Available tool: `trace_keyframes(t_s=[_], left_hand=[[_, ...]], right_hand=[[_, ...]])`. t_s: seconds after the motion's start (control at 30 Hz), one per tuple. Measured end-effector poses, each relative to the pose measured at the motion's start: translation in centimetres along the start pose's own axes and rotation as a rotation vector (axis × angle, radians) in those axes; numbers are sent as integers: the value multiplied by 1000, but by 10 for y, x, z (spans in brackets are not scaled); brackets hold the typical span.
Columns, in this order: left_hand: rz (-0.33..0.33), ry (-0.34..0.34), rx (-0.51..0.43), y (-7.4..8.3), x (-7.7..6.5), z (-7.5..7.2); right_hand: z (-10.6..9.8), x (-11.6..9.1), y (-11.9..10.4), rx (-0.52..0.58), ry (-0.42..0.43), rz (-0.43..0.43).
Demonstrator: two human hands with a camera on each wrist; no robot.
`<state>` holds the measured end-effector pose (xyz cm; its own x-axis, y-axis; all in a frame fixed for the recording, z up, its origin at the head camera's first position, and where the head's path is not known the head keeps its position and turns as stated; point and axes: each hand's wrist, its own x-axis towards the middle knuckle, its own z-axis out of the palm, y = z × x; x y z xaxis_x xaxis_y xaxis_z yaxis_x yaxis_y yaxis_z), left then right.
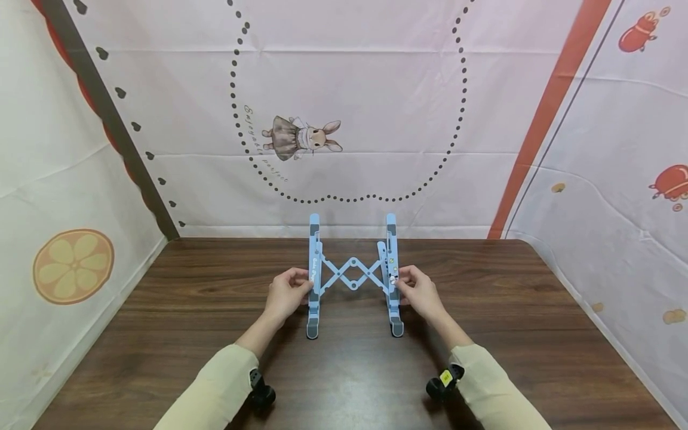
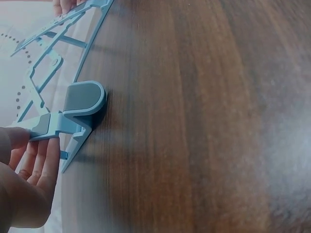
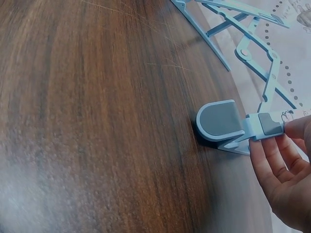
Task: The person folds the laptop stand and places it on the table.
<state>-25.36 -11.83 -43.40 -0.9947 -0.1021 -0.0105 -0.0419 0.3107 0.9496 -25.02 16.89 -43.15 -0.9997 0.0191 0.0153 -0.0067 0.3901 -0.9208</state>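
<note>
A light blue folding laptop stand (image 1: 315, 257) stands spread out on the table, its two long side rails joined by a crossed scissor linkage (image 1: 353, 273). Grey pads cover the front hooks, one of which, the front hook (image 2: 85, 97), fills the middle of the left wrist view. My left hand (image 1: 287, 292) pinches the left rail between thumb and fingers. On the other side my right hand (image 1: 421, 292) pinches the right rail, which carries small stickers. In the right wrist view the right hand's fingers (image 3: 277, 158) lie under the rail, with the thumb on top.
The brown wooden table (image 1: 349, 382) reaches back to a white printed cloth (image 1: 376, 119) with a rabbit picture. More cloth hangs at the left and right sides. Black wrist cameras, such as the left camera (image 1: 262, 394), sit on both forearms.
</note>
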Motion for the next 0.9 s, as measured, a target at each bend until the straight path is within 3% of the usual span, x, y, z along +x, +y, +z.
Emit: trace_keyframes(t_s=[0.9], left_hand=[[-10,22,-25,3,-5,4]], right_hand=[[5,-2,-5,26,84,46]])
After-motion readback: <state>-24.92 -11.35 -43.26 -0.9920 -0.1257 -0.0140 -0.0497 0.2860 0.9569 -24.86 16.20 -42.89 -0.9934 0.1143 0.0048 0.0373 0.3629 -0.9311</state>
